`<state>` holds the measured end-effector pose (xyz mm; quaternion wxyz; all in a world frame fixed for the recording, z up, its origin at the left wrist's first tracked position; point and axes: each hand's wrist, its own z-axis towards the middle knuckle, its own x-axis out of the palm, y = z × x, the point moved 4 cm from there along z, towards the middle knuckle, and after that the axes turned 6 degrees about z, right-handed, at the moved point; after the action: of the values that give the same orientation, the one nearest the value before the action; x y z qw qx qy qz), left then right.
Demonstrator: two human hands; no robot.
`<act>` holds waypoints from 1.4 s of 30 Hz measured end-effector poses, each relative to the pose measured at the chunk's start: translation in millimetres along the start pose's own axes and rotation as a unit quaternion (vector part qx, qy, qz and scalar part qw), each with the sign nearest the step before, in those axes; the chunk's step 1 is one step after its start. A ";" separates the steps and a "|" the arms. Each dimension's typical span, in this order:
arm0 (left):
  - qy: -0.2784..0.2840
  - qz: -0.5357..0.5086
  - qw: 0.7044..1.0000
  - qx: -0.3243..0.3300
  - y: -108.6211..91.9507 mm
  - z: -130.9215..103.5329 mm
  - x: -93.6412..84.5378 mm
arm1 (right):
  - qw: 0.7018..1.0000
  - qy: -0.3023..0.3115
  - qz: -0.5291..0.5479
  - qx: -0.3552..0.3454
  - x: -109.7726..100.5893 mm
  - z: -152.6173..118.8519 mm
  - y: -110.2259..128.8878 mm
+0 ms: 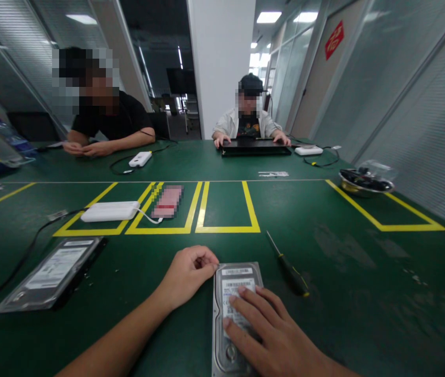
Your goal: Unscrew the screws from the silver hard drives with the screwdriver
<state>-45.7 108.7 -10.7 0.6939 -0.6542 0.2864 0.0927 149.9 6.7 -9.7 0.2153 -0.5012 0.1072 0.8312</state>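
The drive (225, 301) toward the tabletop's (351, 309) near edge looks unopened; left hand (191, 275) is pinched at its corner, right hand (267, 330) spread on it.

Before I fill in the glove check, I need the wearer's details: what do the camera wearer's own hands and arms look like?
The left hand and right hand are bare: no gloves, rings or watch show. No sleeve covers the visible forearms, and no markings stand out.

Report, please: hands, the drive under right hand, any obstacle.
Right hand flat on drive. Left hand at its far left corner. Screwdriver to the right, apart; no obstacle seen.
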 end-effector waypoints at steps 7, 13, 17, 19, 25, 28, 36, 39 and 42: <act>0.006 -0.003 1.000 -0.010 0.1 1.0 -0.1 | 1.000 0.014 0.003 0.000 -0.4 -0.4 0.6; 0.023 -0.022 0.999 -0.018 2.6 3.1 0.6 | 1.000 0.019 0.017 -0.006 -0.1 0.9 -1.0; 0.015 -0.019 0.999 -0.023 3.6 2.5 0.6 | 0.999 0.033 0.025 -0.002 2.6 -0.7 -1.7; 0.014 -0.013 1.000 -0.022 3.1 2.0 0.6 | 0.999 0.043 0.031 0.000 3.6 -1.6 -1.8; 0.018 -0.017 0.999 -0.031 0.3 0.9 -1.1 | 0.998 0.050 0.035 0.010 -0.5 -0.3 -2.8; 0.015 -0.020 0.999 -0.036 0.6 0.9 -1.9 | 0.998 0.053 0.036 0.014 -2.7 1.4 -3.3; 0.017 -0.028 0.998 -0.047 -0.1 1.0 -2.0 | 0.998 0.040 0.037 0.016 -4.6 3.7 -4.0; 0.019 -0.034 0.998 -0.052 0.2 1.0 -1.9 | 0.998 0.044 0.040 0.022 -4.1 2.4 -5.1; 0.020 -0.044 0.998 -0.051 1.4 1.7 -1.8 | 0.997 0.056 0.051 0.029 -2.9 0.7 -5.9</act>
<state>-47.4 111.0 -11.1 0.6569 -0.7025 0.2662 0.0638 153.3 11.4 -6.6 0.1810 -0.5348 0.1682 0.8081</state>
